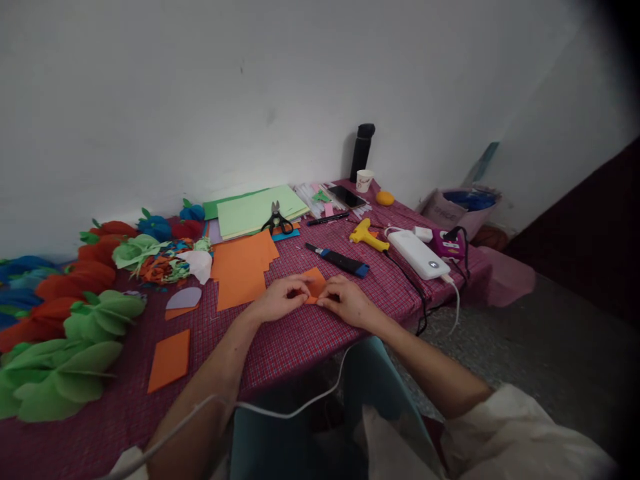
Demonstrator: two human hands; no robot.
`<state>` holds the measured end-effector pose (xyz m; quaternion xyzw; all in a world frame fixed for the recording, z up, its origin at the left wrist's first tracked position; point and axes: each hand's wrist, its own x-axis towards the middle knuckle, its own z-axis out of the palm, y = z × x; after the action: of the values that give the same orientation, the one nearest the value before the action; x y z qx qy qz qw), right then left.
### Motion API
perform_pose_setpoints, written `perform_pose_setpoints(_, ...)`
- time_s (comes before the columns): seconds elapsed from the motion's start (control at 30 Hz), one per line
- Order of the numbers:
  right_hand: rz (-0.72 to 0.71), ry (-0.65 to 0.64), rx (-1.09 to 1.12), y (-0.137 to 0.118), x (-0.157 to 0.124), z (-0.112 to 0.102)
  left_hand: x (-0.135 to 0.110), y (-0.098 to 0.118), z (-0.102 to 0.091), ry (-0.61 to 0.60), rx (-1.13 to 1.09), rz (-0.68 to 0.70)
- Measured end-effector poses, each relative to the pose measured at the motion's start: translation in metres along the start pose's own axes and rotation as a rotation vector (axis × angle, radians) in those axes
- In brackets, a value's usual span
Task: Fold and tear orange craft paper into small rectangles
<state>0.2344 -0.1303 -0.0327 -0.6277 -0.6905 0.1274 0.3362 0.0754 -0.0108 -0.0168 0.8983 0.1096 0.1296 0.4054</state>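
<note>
My left hand and my right hand meet over a small piece of orange paper lying on the red checked tablecloth. Both hands pinch and press the paper with curled fingers, the left at its left edge, the right at its right edge. Most of the piece is hidden under my fingers. A stack of orange sheets lies just beyond my left hand.
Scissors rest on green sheets. A utility knife, pen, yellow glue gun, white power bank, phone, cup and black bottle lie farther back. Paper flowers crowd the left side.
</note>
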Motion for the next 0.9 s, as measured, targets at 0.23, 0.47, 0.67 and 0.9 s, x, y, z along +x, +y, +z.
perform_pose_setpoints(0.23, -0.036, -0.067, -0.010, -0.002, 0.003, -0.007, 0.001, 0.001, -0.001, -0.015, 0.054, 0.018)
perform_pose_setpoints(0.47, -0.053, -0.197, 0.020, -0.002, 0.008, -0.014, 0.002, 0.002, 0.001, -0.024, 0.107, 0.031)
perform_pose_setpoints(0.67, -0.064, -0.266, 0.086, -0.002, 0.011, -0.018, 0.001, 0.002, 0.000, -0.042, 0.124, 0.060)
perform_pose_setpoints(0.9, -0.059, -0.283, 0.084, -0.002, 0.013, -0.019, 0.000, -0.001, 0.000, -0.031, 0.128, 0.062)
